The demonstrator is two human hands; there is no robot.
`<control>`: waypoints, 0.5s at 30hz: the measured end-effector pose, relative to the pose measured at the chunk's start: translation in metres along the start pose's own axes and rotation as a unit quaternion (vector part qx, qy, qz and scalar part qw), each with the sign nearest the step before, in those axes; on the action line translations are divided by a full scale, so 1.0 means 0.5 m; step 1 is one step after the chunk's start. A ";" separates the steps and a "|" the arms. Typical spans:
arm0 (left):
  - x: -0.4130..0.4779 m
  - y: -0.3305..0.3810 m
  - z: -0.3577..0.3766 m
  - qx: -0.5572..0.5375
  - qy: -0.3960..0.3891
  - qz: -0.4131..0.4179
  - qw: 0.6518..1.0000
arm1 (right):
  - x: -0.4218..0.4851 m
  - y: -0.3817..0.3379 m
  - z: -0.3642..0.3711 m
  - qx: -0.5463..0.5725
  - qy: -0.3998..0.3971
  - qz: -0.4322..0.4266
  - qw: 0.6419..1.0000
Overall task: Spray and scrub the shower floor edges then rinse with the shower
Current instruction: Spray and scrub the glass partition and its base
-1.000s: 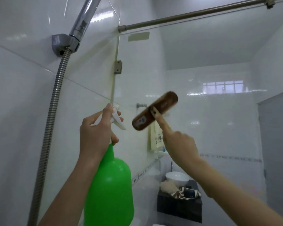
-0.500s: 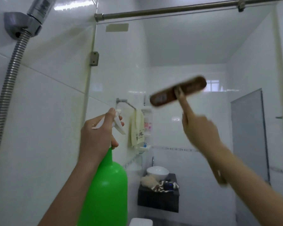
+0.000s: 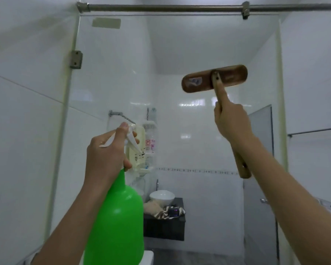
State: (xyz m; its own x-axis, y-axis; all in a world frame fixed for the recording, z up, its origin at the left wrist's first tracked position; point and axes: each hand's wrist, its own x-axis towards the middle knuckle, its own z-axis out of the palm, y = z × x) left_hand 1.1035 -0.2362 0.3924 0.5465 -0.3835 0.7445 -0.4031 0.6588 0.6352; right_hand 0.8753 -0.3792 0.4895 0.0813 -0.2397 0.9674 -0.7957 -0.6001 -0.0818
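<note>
While the left hand point(image 3: 105, 155) curls round the trigger head of the green spray bottle point(image 3: 116, 217), one finger laid over the top and the others wrapped at the neck, the bottle hangs upright at lower left before the glass panel point(image 3: 111, 73). Behind the glass a white basin point(image 3: 161, 196) sits on a dark cabinet point(image 3: 163, 228). Further right, the right hand point(image 3: 230, 121) grips the wooden brush point(image 3: 214, 78) by its handle, forefinger stretched up to the raised head, the rest folded tight.

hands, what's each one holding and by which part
The left hand grips the green plastic spray bottle at its white trigger head; the right hand holds the brown wooden scrub brush by its handle.
</note>
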 end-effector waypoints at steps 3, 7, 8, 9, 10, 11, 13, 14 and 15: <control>-0.008 0.009 0.015 -0.009 -0.007 -0.012 1.000 | -0.143 0.035 0.012 0.009 -0.023 0.027 0.999; -0.018 0.012 0.036 -0.005 -0.024 -0.002 1.000 | -0.321 0.052 0.012 0.033 -0.094 0.038 0.994; -0.020 0.015 0.044 0.001 -0.034 -0.002 0.999 | -0.271 0.059 0.008 -0.001 -0.075 0.019 0.997; -0.021 0.017 0.048 0.001 -0.040 -0.003 0.999 | -0.201 0.055 0.000 -0.017 -0.060 0.021 0.998; -0.024 0.019 0.054 -0.001 -0.044 -0.003 0.999 | -0.138 0.057 -0.012 -0.010 -0.045 0.032 0.998; -0.027 0.020 0.058 -0.001 -0.044 -0.002 0.999 | -0.087 0.064 -0.026 0.008 -0.026 0.035 0.999; -0.031 0.023 0.065 -0.003 -0.040 -0.002 0.999 | -0.070 0.081 -0.038 0.012 0.001 0.034 0.999; -0.032 0.022 0.067 -0.001 -0.039 -0.001 0.999 | -0.115 0.090 -0.033 0.019 -0.006 0.047 0.999; -0.032 0.019 0.068 -0.001 -0.039 0.002 0.999 | -0.186 0.101 -0.025 0.029 -0.024 0.062 0.997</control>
State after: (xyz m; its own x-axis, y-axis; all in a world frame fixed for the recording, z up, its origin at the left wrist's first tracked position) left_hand 1.0658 -0.2456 0.3935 0.4862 -0.4291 0.7612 -0.4039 0.6622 0.6312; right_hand 0.8200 -0.3779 0.3985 0.0135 -0.3506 0.9364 -0.7661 -0.6055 -0.2156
